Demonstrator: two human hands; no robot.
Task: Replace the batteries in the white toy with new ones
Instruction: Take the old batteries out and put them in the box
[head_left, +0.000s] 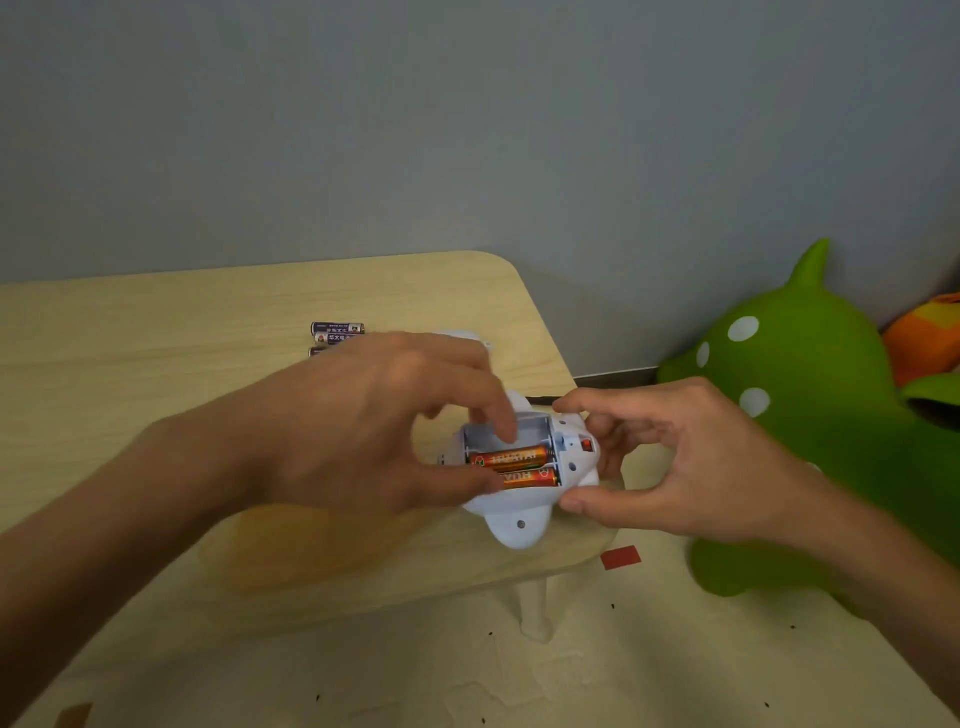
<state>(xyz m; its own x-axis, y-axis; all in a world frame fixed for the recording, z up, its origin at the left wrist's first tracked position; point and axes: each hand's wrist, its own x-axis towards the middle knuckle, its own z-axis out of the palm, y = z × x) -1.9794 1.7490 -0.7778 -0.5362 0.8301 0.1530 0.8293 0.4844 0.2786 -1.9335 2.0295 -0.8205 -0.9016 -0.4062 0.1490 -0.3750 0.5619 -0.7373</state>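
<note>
At centre frame the white toy (524, 512) lies belly-up, its battery compartment open with two orange batteries (511, 460) seated and one slot bare. The right hand (675, 457) grips its right side, fingers curled around it. The left hand (384, 426) reaches a finger into the bare slot, thumb on the toy. Purple batteries (337, 328) lie on the tabletop (156, 353), upper left of the toy.

green spotted toy (789, 415) beside wooden table (156, 332); red tape (621, 557) on floor.
</note>
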